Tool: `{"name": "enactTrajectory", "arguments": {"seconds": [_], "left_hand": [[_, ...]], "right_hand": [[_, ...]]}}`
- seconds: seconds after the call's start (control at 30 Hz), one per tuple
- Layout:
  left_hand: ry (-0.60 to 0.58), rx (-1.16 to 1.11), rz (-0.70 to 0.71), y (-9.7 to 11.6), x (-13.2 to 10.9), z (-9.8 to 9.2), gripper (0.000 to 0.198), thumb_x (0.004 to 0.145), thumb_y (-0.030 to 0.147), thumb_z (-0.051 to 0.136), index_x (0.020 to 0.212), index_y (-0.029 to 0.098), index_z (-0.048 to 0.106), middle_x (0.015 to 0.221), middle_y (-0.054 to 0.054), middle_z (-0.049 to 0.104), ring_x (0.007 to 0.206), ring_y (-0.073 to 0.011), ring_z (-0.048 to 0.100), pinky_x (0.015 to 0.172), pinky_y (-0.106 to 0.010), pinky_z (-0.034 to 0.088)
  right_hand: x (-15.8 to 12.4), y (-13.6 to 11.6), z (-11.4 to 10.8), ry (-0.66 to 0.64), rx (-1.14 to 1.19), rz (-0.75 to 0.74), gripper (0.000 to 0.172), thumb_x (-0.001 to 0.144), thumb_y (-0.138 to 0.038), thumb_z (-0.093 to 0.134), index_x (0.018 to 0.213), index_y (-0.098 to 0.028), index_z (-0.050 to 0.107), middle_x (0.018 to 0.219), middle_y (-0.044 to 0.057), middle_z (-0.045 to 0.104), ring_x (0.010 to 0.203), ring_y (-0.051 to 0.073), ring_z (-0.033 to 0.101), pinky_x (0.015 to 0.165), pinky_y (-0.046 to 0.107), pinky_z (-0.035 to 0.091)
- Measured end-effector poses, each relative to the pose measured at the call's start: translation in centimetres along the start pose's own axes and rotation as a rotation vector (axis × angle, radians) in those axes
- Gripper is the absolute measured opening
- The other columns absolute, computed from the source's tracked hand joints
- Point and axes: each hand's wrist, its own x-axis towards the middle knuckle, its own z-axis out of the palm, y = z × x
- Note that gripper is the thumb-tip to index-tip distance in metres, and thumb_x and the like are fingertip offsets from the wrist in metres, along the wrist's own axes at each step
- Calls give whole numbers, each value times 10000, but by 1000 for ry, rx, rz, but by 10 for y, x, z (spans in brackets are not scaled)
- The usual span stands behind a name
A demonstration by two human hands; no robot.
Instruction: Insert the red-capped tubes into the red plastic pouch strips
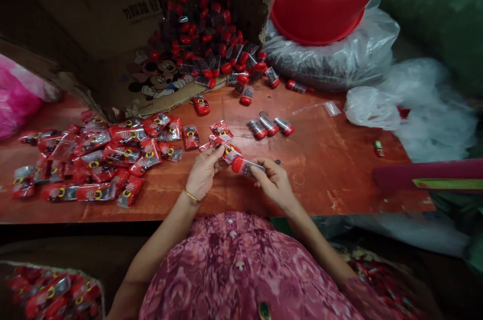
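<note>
Between the fingers of my left hand (204, 171) is a small red printed packet (230, 153). My right hand (272, 179) grips a clear tube with a red cap (247, 166), its capped end pointing left at the packet. Dark contents show through the tube wall. Just beyond my left hand lie flat red wrappers (222, 130). Three capped tubes (268, 126) rest side by side past my right hand. To the left spreads a pile of filled red packets (124, 136), with one packet (191, 137) lying nearer my left hand.
A tipped cardboard box (151, 93) spills many red-capped tubes (211, 43) onto the wooden table (339, 174). At the back right, a red tub (324, 3) sits on a filled plastic bag (317, 66). Below the table edge at left, a sack holds more packets (53, 292).
</note>
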Motion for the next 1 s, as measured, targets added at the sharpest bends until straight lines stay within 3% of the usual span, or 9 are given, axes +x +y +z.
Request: {"name": "enactTrajectory", "arguments": {"seconds": [0.27,0.67,0.87,1.0], "left_hand": [[43,-55,32,2,-1,2,331,510,361,807,707,147,648,655,21,668,562,-77,585,533,-178,447],[24,27,196,-2,-3,4,257,579,359,767,687,145,674,687,3,668,624,-88,563,621,-204,441],[86,14,264,-6,-4,6,295,579,384,763,752,158,684,760,-8,690,701,-114,599,717,-242,468],[119,138,353,-9,-1,2,280,621,404,733,748,159,685,744,0,685,680,-105,588,699,-231,469]], "right_hand": [[-1,-2,9,-17,-36,-59,191,842,-336,494,894,-177,585,716,-6,563,555,89,467,507,211,389],[-5,0,14,76,47,-27,227,856,-378,474,938,-185,559,622,-35,506,465,76,438,455,212,399],[-2,5,21,166,-62,-66,205,851,-347,490,937,-181,575,754,7,586,619,114,527,559,234,440],[-2,6,22,147,-14,-84,206,861,-345,478,955,-193,579,752,4,585,620,115,535,544,230,433]]}}
